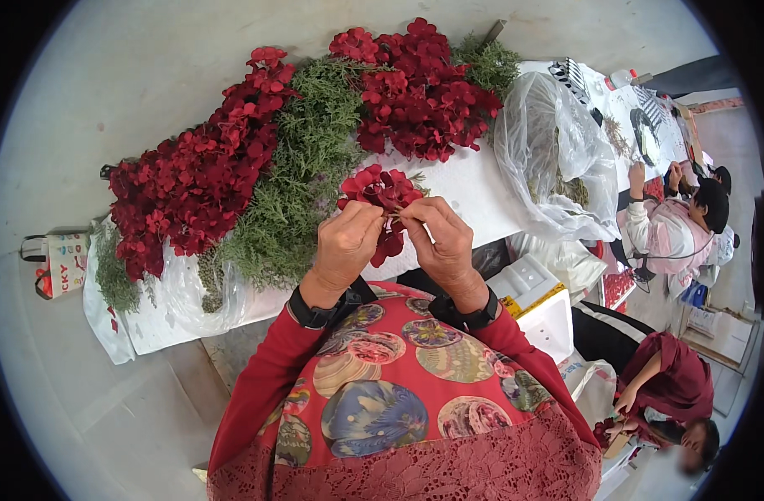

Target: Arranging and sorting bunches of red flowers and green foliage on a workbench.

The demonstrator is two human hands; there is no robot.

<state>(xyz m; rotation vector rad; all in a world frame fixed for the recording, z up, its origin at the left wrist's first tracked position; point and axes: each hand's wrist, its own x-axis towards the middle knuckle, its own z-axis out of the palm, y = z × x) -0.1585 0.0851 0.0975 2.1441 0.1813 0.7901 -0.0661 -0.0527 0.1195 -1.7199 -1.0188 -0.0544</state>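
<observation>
My left hand [345, 246] and my right hand [440, 246] meet near the table's front edge, each pinching a small red artificial flower cluster [380, 188] at its thin pale stem. The petals spread above and between my fingers; the exact fingertip contact is partly hidden. Behind them lie heaps of red flowers [185, 188] and feathery green sprigs [307, 150] on the white-covered table [461, 196].
A clear plastic bag of dried stems [557, 142] lies to the right. Co-workers in pale pink [670, 234] and maroon [674, 376] work at the right. A white foam box [545, 330] stands by my right forearm. A tote bag [64, 263] is at far left.
</observation>
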